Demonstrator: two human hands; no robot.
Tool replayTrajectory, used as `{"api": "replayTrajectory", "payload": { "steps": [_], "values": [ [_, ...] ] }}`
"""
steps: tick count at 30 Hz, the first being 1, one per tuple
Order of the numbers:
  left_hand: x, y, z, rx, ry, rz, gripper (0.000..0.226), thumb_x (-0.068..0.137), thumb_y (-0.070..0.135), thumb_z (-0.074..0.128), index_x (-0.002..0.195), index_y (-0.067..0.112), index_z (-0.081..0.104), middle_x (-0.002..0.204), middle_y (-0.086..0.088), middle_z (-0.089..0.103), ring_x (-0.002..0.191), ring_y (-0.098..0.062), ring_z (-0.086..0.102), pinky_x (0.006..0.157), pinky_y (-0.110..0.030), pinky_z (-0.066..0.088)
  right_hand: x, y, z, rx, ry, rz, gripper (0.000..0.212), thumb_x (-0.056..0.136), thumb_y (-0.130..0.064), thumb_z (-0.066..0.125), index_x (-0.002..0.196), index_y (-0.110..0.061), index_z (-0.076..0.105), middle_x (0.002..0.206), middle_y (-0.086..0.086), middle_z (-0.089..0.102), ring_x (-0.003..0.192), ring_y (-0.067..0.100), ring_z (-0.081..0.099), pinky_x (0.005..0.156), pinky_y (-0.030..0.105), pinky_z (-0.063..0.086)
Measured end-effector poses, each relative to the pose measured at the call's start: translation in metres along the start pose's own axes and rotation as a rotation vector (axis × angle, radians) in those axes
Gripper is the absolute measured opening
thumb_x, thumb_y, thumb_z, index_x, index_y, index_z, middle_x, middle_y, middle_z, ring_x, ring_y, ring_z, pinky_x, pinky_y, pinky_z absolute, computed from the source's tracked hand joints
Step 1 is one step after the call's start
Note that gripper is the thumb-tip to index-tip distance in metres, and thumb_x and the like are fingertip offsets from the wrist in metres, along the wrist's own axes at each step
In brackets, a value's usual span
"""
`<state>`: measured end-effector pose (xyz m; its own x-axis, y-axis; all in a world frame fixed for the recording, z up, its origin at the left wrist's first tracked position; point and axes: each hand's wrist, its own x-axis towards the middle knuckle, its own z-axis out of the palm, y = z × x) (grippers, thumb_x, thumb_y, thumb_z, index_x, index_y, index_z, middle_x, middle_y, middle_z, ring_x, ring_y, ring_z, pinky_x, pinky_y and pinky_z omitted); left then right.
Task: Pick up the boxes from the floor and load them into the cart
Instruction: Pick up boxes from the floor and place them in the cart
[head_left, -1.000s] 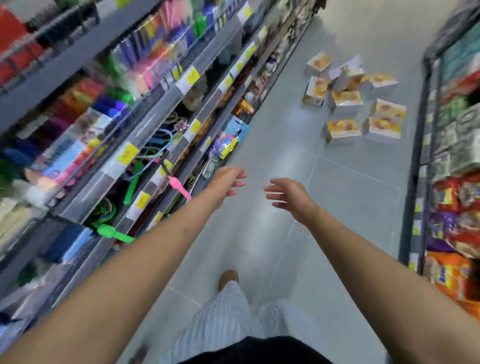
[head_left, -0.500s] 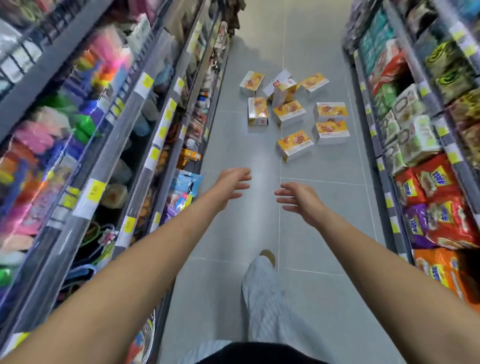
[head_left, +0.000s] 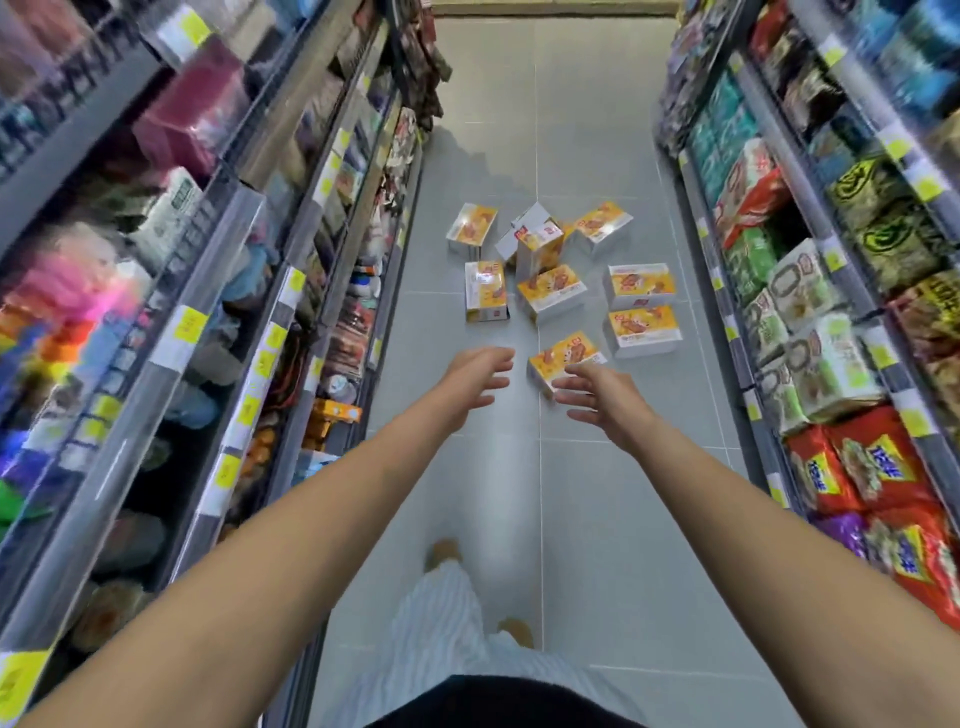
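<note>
Several white-and-yellow boxes lie scattered on the grey tiled floor of a shop aisle ahead of me. The nearest box lies flat, just beyond my fingertips. Others lie further off, among them one at the left and one standing upright. My left hand and my right hand are stretched forward side by side, fingers spread and relaxed, holding nothing. My right hand's fingers overlap the near corner of the nearest box in the image; whether they touch it I cannot tell. No cart is in view.
Stocked shelves line both sides of the aisle: the left shelves with yellow price tags, the right shelves full of snack bags. My striped trouser leg and shoes show below. The floor runs between the shelves.
The view has swung from the left shelves to straight down the aisle, and the boxes have come closer. Both outstretched hands now reach the nearest box's position.
</note>
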<state>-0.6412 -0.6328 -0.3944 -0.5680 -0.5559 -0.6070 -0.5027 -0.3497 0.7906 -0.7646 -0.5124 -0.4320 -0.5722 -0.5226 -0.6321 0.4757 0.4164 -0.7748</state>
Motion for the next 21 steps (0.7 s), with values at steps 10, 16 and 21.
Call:
{"api": "replayTrajectory", "payload": {
  "steps": [10, 16, 21],
  "values": [
    [0.178, 0.100, 0.000, 0.088, -0.061, -0.044, 0.044, 0.094, 0.033, 0.052, 0.134, 0.013, 0.048, 0.135, -0.003, 0.054, 0.121, -0.019, 0.053, 0.096, -0.035, 0.039, 0.150, -0.094, -0.013, 0.004, 0.089, 0.061, 0.013, 0.096, -0.023, 0.050, 0.092, -0.016, 0.060, 0.088, 0.001, 0.070, 0.075, 0.015, 0.063, 0.065, 0.027, 0.047],
    [0.281, 0.153, 0.021, 0.161, -0.155, -0.132, 0.041, 0.094, 0.032, 0.052, 0.130, 0.014, 0.048, 0.134, -0.003, 0.053, 0.116, -0.019, 0.054, 0.095, -0.036, 0.038, 0.233, -0.136, -0.027, 0.023, 0.172, 0.141, 0.013, 0.096, -0.026, 0.051, 0.088, -0.022, 0.059, 0.092, 0.001, 0.068, 0.079, 0.015, 0.063, 0.065, 0.027, 0.045],
    [0.342, 0.174, 0.045, 0.211, -0.172, -0.182, 0.034, 0.095, 0.029, 0.052, 0.126, 0.014, 0.052, 0.133, -0.003, 0.054, 0.116, -0.019, 0.054, 0.089, -0.032, 0.039, 0.285, -0.144, -0.044, 0.110, 0.243, 0.218, 0.011, 0.095, -0.023, 0.055, 0.090, -0.017, 0.063, 0.083, -0.001, 0.067, 0.073, 0.014, 0.061, 0.059, 0.025, 0.044]
  ]
}}
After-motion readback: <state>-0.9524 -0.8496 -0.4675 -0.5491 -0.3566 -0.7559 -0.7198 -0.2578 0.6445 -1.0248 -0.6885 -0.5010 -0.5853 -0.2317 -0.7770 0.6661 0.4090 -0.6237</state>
